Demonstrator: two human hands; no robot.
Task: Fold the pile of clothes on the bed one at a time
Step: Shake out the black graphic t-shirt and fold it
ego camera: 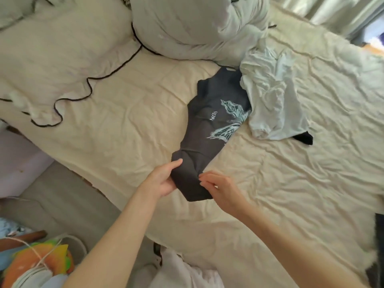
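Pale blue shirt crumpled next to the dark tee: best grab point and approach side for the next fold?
Probably the near hem of the pale blue shirt, from the person's side, right hand leading. That edge lies loose on the sheet, while the far part bunches against the duvet and overlaps the dark tee. Both hands are on the tee now; left hand grips it.

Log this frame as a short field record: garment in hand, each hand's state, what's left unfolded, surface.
garment in hand: dark T-shirt with pale print, folded into a narrow strip, near end lifted
left hand: left hand grips the near end, thumb on top
right hand: right hand fingers curled at the shirt's near edge; grip unclear
left unfolded: crumpled pale blue garment overlapping the shirt's far end; a black item peeking from under it
surface: bed sheet, cream, wrinkled
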